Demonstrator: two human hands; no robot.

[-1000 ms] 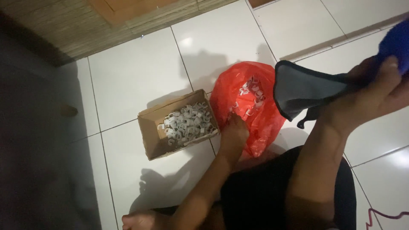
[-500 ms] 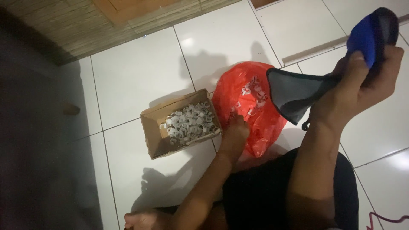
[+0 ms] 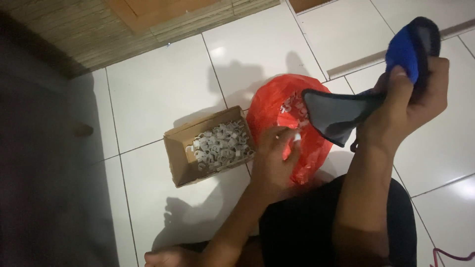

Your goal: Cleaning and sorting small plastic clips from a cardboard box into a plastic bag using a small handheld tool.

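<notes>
A woven mat (image 3: 74, 34) borders white floor tiles (image 3: 158, 99) near a wooden panel (image 3: 148, 10).

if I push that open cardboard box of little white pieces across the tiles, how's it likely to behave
The cardboard box would probably slide easily, since the white tiles look glossy. It sits low and wide, so tipping seems unlikely. Its flaps stand open and the small white pieces lie heaped near the rim, so a sharp shove might spill some. It looks fairly light.

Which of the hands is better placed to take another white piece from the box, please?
Left, probably. The left hand sits right beside the box of white pieces, over the red bag; the right hand is raised, gripping a blue-and-black item.
</notes>
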